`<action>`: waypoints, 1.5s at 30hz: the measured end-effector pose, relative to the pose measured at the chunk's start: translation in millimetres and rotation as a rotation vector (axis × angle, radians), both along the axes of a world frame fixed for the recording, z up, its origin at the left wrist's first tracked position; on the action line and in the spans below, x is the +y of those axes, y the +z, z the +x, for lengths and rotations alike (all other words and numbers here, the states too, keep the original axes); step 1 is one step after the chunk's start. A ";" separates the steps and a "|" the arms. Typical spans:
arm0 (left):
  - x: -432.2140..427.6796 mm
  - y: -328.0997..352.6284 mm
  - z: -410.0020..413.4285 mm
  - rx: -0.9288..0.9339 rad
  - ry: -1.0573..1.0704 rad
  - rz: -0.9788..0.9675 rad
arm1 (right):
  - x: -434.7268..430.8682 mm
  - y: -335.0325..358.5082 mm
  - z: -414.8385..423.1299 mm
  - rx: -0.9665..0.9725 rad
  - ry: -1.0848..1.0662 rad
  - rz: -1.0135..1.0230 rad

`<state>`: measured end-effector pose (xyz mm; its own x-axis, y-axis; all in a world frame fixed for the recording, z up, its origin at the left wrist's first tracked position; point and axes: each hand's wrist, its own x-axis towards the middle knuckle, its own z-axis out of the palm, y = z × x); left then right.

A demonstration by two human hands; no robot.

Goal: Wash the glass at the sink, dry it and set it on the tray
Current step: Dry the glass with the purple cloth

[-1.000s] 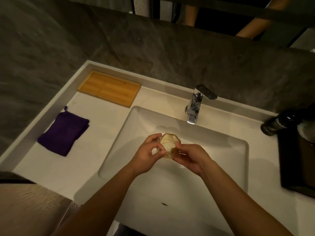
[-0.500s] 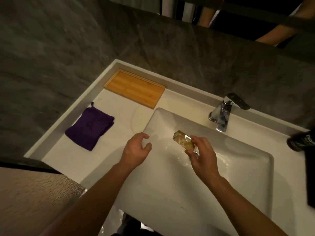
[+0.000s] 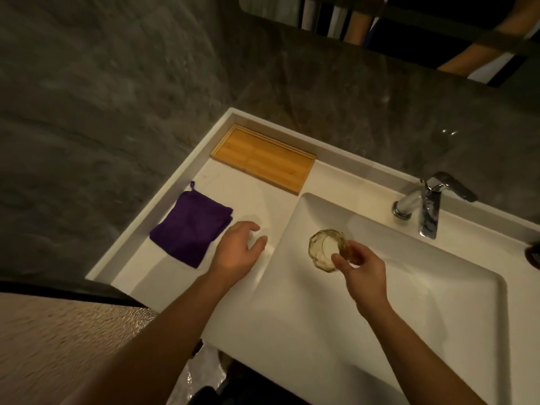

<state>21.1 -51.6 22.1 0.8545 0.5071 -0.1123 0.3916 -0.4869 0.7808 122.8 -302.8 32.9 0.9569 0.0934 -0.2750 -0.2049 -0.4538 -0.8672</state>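
My right hand (image 3: 362, 273) holds a faceted amber glass (image 3: 324, 248) over the left part of the white sink basin (image 3: 409, 287), its mouth turned toward me. My left hand (image 3: 238, 254) hovers open over the white counter, palm down, just right of a folded purple cloth (image 3: 191, 230). A bamboo tray (image 3: 263, 159) lies flat and bare at the back left corner of the counter.
A chrome tap (image 3: 428, 206) stands behind the basin at the right; no water stream shows. A dark bottle (image 3: 533, 254) is cut off at the right edge. Grey stone walls close in the left and back. A mirror above reflects a person's arms.
My left hand let go of the glass and moved left over the counter toward the purple cloth. My right hand kept the glass and turned it. The view shifted left.
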 end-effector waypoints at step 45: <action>11.6 61.2 -15.0 -0.039 0.109 -0.755 | 120.6 40.6 -61.9 0.679 -0.155 0.610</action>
<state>6.2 -40.0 83.3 0.8147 0.3865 -0.4322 0.3717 0.2239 0.9009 60.9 -182.2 73.6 0.6227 0.2911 -0.7263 -0.7766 0.1168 -0.6190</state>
